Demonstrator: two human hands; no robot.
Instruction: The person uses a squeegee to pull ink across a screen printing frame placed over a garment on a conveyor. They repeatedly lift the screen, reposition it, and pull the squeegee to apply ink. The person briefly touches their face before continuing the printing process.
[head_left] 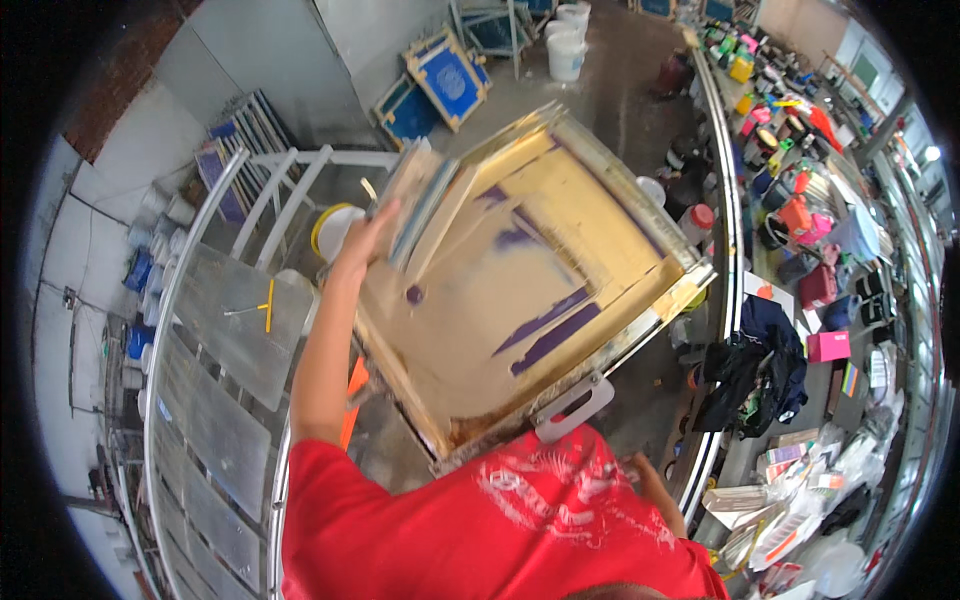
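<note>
A large screen-printing frame (500, 290) lies in front of my body, turned at an angle. Its mesh is tan and yellowish, with smears of purple ink. Across its far left corner rests a squeegee (425, 205) with a wooden back and a blue-grey blade. My left hand (372, 240) is closed at the squeegee's left end, its fingertips partly hidden. A pale handle (578, 410) juts from the near edge of the frame, close to my red shirt. My right hand (640, 470) is low beside my body, right of that handle; its fingers are mostly hidden.
On the left stands a metal rack (225, 330) with translucent panels and a yellow-handled tool (268, 305). A long rail (722, 200) runs along a cluttered table at right, with dark cloth (765, 360) on it. White buckets (566, 52) and leaning screens (447, 78) stand behind.
</note>
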